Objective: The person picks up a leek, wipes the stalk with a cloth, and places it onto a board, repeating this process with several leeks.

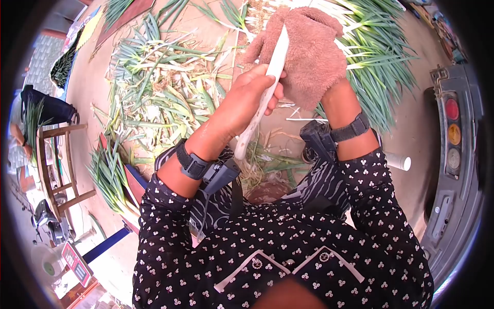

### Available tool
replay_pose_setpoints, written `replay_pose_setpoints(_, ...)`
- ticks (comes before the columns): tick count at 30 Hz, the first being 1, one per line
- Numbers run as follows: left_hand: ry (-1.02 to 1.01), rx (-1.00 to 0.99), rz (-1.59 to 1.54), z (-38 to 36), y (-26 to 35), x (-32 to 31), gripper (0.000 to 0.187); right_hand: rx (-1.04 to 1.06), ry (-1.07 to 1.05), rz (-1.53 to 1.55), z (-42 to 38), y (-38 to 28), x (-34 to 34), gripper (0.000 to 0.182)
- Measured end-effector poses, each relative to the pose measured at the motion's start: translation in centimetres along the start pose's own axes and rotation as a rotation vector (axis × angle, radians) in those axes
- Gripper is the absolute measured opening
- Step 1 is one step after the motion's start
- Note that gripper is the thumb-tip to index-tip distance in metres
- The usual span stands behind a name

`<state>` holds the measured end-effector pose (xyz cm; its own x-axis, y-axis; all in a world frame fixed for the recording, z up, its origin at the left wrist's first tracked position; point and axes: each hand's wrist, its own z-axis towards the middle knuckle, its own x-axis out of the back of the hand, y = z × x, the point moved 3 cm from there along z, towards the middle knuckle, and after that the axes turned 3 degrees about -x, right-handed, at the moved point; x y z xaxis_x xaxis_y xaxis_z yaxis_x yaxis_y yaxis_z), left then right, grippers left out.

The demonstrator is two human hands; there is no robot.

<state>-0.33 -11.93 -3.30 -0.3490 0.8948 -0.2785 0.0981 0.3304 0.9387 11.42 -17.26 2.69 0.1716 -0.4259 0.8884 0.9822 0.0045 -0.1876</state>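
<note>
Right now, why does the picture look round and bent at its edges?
Head view: a fisheye lens curves everything, with black corners; daylight is bright and even, washing out the white leek stalk gripped between the left hand and gloved right hand; the centre is sharp.

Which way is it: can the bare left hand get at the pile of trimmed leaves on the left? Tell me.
Probably not right now: the left hand is closed around the leek stalk, though nothing blocks the trimmings pile.

Both forearms raised forward, sleeves pushed back, a dark band on each wrist. Left hand [252, 98] bare, fingers curled shut, thumb side up, knuckles toward the camera. Right hand [314, 56] in a brown fuzzy glove, fingers bent over, just beside and touching the left hand's fingertips
</note>
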Motion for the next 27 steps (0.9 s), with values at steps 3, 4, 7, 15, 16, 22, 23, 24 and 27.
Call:
replay_pose_setpoints(3, -0.027, -0.047, -0.032, 0.0, 0.2, -0.3, 0.036, -0.089, -0.091, 0.005, 0.5, 0.1, 0.4, 0.013)
replay_pose_setpoints(4, -0.041, -0.049, -0.052, 0.0, 0.2, -0.3, 0.037, -0.101, -0.104, -0.053, 0.6, 0.2, 0.5, 0.013)
replay_pose_setpoints(7, -0.059, -0.067, -0.118, -0.2, 0.5, -0.7, 0.039, -0.141, -0.137, -0.216, 0.6, 0.4, 0.8, 0.013)
replay_pose_setpoints(15, 0.108, -0.194, 0.395, -0.6, 0.9, 0.1, 0.029, -0.215, -0.193, -0.4, 0.3, 1.3, 1.8, 0.015)
replay_pose_setpoints(16, 0.125, -0.205, 0.238, -0.5, 0.8, 0.5, 0.026, -0.227, -0.194, -0.413, 0.0, 1.3, 2.0, 0.015)
replay_pose_setpoints(22, 0.101, -0.365, -0.415, -0.8, 1.3, 1.7, 0.022, -0.317, -0.236, -0.43, -0.8, 3.3, 3.5, 0.015)
replay_pose_setpoints(23, 0.125, -0.346, -0.384, -1.2, 1.9, 1.7, 0.023, -0.327, -0.24, -0.432, -1.1, 3.6, 3.7, 0.015)
replay_pose_setpoints(24, 0.096, -0.33, -0.37, -1.5, 2.0, 2.1, 0.023, -0.336, -0.241, -0.435, -1.3, 3.9, 3.9, 0.015)
replay_pose_setpoints(27, 0.057, -0.277, -0.314, -2.8, 2.5, 3.9, 0.023, -0.372, -0.245, -0.45, -2.2, 4.9, 4.8, 0.016)
